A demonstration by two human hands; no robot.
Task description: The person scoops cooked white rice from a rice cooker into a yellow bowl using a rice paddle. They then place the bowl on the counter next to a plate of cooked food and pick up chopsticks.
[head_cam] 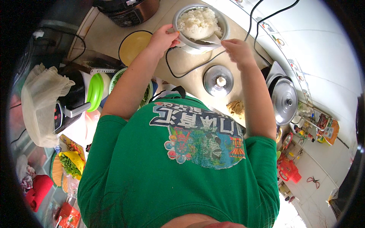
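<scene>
A round metal pot (pixel 176 17) of cooked white rice (pixel 198 24) stands on the counter at the top centre. My left hand (pixel 164 38) grips the pot's near left side at a light-coloured handle. In my right hand (pixel 236 51) is a white rice paddle (pixel 212 39), its blade down in the rice at the near right of the pot. A round metal lid (pixel 212 85) with a pale knob lies on the counter below the pot.
A black cable (pixel 196 67) loops over the counter between pot and lid. A dark electric cooker (pixel 128 12) and a round yellow board or tray (pixel 134 47) are at left. At right stands a lidded metal pan (pixel 284 99); a tan cloth (pixel 236 108) lies near my body.
</scene>
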